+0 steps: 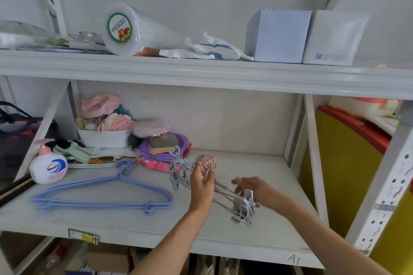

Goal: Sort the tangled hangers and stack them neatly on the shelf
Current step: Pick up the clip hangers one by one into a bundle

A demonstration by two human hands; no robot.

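Note:
A bundle of metal clip hangers [225, 194] with grey clips hovers over the middle shelf [134, 225]. My left hand [202, 182] grips the bundle at its centre, just under the silver hooks [206, 163]. My right hand [252, 187] rests by the bundle's right end, fingers spread over the grey clips [243, 207]; whether it grips them I cannot tell. More grey clips [178, 174] hang at the bundle's left end. A neat stack of blue hangers [100, 196] lies flat on the shelf to the left.
A hand-soap bottle [48, 164], a white basket of cloths [104, 137], a purple hoop with a sponge [163, 144] and a pink packet [154, 164] crowd the shelf's back left. The upper shelf holds a plastic roll [125, 29] and white boxes [279, 35].

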